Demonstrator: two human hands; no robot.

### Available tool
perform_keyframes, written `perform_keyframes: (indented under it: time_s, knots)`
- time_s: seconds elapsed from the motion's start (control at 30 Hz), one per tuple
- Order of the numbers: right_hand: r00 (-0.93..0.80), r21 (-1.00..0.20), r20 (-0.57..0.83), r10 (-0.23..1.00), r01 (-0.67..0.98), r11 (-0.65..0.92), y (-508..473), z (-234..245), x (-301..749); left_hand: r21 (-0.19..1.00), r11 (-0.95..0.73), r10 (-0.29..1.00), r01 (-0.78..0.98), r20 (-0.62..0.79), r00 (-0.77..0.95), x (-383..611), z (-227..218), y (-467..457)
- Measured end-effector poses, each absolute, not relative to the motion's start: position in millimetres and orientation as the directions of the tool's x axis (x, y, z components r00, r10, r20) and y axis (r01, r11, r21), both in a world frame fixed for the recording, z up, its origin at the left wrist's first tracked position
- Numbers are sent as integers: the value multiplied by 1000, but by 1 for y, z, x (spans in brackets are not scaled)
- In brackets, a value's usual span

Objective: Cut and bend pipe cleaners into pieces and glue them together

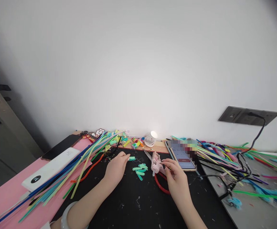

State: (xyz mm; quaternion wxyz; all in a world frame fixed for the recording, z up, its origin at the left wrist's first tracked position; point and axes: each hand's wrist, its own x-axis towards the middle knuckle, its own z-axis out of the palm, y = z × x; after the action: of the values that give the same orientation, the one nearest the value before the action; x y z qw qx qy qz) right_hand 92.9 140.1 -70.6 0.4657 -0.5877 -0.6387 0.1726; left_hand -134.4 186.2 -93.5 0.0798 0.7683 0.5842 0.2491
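Note:
My left hand (116,166) pinches a short mint-green pipe cleaner piece (132,158) between thumb and fingertips above the black mat (119,203). To its right, a loose pile of similar mint-green pieces (140,170) lies on the mat. My right hand (178,178) is closed at the handle of a pale pink hot glue gun (155,163); a small dark spot shows by the fingers and part of the handle is hidden. Under and beside the gun are scissors with red handles (161,186), their blades pointing toward the wall.
A lit white paper cup (151,140) stands by the wall. Phones (182,159), (62,147) lie on both sides, with a white power bank (51,170) at left. Bundled pipe cleaners (81,168) flank the mat. A black cable (256,136) hangs from the wall socket (248,115).

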Motion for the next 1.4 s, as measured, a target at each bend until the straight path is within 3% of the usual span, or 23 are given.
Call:
perform_keyframes:
  time_s: [0.2,0.33,0.57,0.77,1.1,1.4]
  knots:
    - [98,-675,442,891,691,259,143,-75,96,377,-266,937,887,319,146,-132,-94,184]
    - [100,-600,457,884,768,224,144,-77,99,441,-304,911,845,394,122,-129,-84,180]
    - [182,-436,332,926,900,-20,141,-77,95,491,-534,845,688,335,417,-124,-79,174]
    - [173,-338,265,949,938,-76,140,-82,95,475,-527,850,705,290,440,-123,-82,174]
    - [161,-377,285,945,925,-44,140,-81,93,472,-608,792,639,305,529,-115,-83,174]
    - [134,-552,311,941,832,64,138,-73,89,514,-577,813,635,288,506,-114,-83,174]
